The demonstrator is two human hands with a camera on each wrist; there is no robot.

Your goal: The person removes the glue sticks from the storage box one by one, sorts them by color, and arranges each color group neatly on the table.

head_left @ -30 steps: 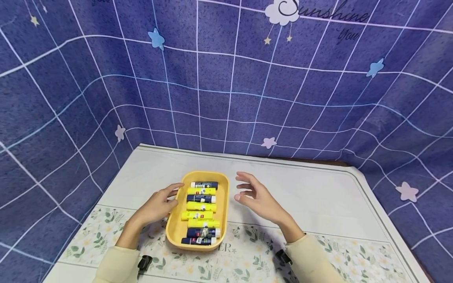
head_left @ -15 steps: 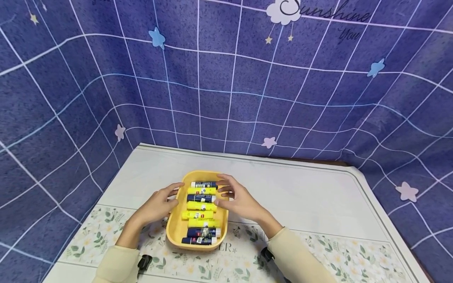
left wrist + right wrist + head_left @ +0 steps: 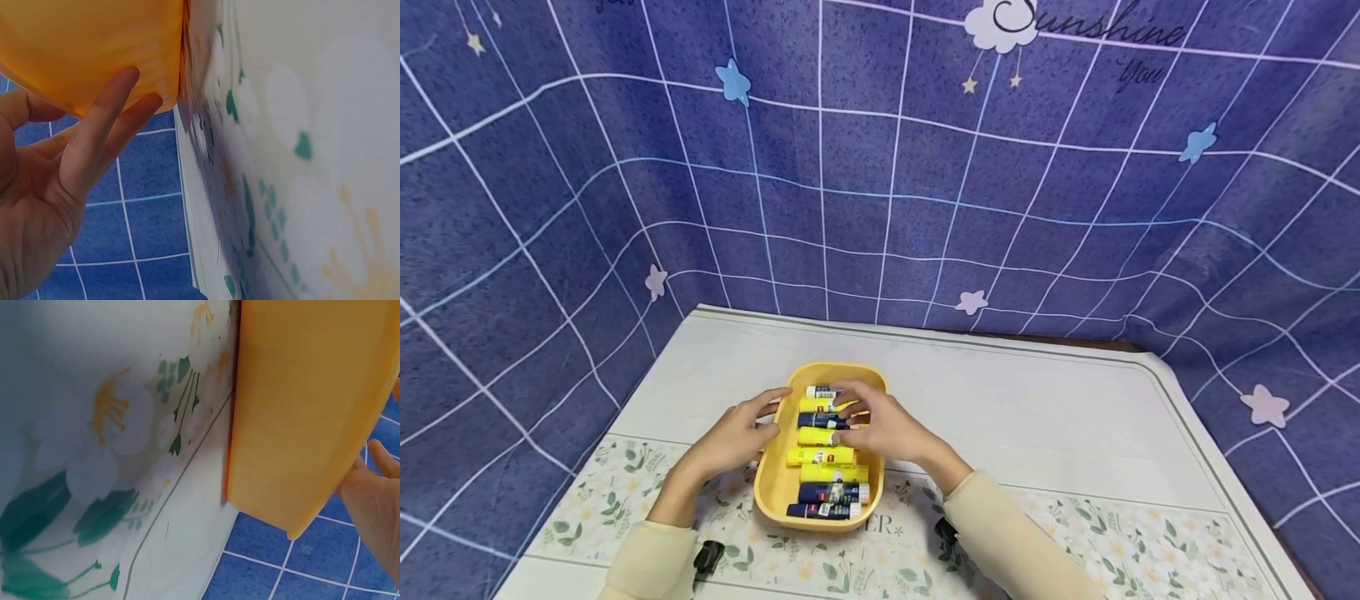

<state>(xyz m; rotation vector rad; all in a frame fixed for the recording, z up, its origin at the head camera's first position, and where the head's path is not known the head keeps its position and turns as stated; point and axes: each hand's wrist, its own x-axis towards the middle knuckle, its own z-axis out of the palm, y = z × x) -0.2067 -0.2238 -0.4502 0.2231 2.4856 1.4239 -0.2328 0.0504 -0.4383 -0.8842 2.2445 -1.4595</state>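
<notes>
A yellow plastic tray (image 3: pixel 777 482) holds a column of yellow glue sticks (image 3: pixel 821 456) and navy glue sticks (image 3: pixel 832 493) with white ends, lying crosswise. My left hand (image 3: pixel 733 435) holds the tray at its left side, thumb at the rim; the left wrist view has two fingers (image 3: pixel 103 112) against the outer wall. Above the tray's right half is my right hand (image 3: pixel 886 427), bent fingers and thumb spread apart over the upper glue sticks, covering their right ends. In the right wrist view the tray wall (image 3: pixel 300 419) hides most of its fingers.
The tray stands on a table with a white cover (image 3: pixel 1037 408) that has a floral band along the front. Blue-purple grid cloth (image 3: pixel 880 225) with stars hangs behind and at both sides. Each wrist carries a small black device (image 3: pixel 707 558) near its cream sleeve.
My right hand has moved left, from beside the tray across its right rim to over the upper glue sticks. The left hand and the tray have stayed in place.
</notes>
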